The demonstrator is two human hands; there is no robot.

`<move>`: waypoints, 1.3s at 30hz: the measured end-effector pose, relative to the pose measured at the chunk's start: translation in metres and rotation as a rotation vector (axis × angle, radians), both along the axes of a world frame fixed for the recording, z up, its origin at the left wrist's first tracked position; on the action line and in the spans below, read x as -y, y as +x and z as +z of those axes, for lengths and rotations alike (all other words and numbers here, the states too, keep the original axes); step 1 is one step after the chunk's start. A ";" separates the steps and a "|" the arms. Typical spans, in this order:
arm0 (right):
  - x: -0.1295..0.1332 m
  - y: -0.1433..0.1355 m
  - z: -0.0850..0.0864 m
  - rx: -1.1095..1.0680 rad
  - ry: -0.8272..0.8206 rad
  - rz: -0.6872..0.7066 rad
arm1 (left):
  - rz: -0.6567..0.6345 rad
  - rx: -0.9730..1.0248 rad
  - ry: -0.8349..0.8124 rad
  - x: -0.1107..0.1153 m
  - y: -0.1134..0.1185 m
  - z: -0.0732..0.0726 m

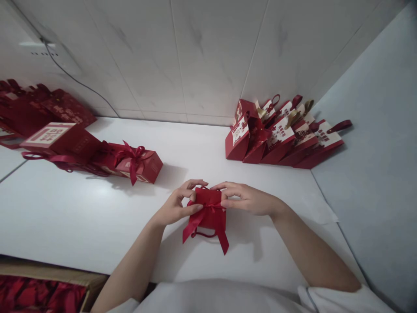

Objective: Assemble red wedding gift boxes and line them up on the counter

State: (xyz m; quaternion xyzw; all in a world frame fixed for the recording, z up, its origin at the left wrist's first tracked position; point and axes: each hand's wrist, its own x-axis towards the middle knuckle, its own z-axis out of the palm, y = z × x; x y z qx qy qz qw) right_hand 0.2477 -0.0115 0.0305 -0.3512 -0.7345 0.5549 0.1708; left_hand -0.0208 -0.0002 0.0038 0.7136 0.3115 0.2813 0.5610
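Red ribbon [213, 207] crosses the small box [209, 221], which is at the worktop [276, 248], between both hands. From my distance, I see the left hand [177, 203] and the right hand [246, 199] with fingers pinching ribbon from each side. I judge that uneven pulling could loosen it, and too hard pressing could crease the box.

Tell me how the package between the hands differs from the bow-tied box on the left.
The left hand and right hand touch the package; no hand touches the box. The package's ribbon is bright red; the box's bow is darker. Both are red and ribbon-trimmed.
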 end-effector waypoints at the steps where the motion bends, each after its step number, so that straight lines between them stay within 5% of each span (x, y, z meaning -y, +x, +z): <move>1: -0.001 0.000 -0.001 -0.006 -0.016 -0.007 | -0.008 0.027 0.015 0.000 0.000 -0.001; 6: -0.004 -0.004 -0.009 -0.130 -0.160 -0.030 | 0.005 0.126 0.037 0.000 -0.001 -0.003; 12: -0.003 -0.007 -0.013 -0.104 -0.162 -0.060 | 0.139 -0.054 0.019 -0.004 -0.003 -0.006; 31: -0.009 0.000 -0.011 -0.095 -0.141 0.083 | 0.066 -0.170 0.146 -0.003 -0.004 0.006; 39: -0.005 -0.006 -0.008 -0.138 -0.116 -0.011 | 0.259 -0.152 0.199 0.011 0.019 0.015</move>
